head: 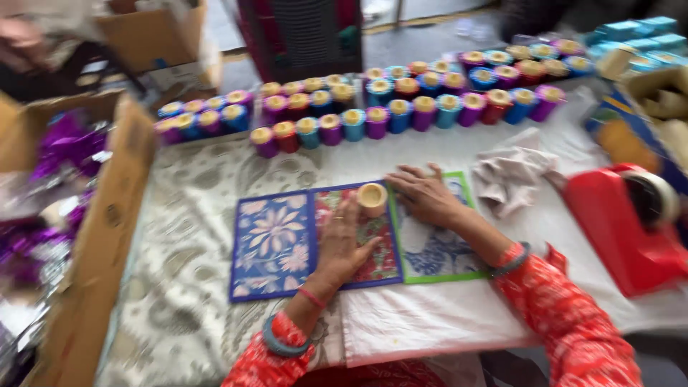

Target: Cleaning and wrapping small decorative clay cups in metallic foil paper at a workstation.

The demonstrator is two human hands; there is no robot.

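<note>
My left hand (pixel 344 240) lies on patterned paper sheets and its fingers reach up to a bare cardboard tube (pixel 372 198) that stands on end. It touches the tube, though the blur hides how firm the grip is. My right hand (pixel 424 197) rests flat, fingers spread, just right of the tube on a green-edged sheet (pixel 437 254). Under the left hand lie a red floral sheet (pixel 380 254) and, further left, a blue floral sheet (pixel 269 244). Both wrists wear bangles and red sleeves.
Rows of small tubes wrapped in purple, blue and red foil (pixel 373 115) line the far side of the table. A red tape dispenser (pixel 627 226) sits at the right, a crumpled cloth (pixel 512 175) beside it. A cardboard box with purple foil (pixel 64 186) stands at left.
</note>
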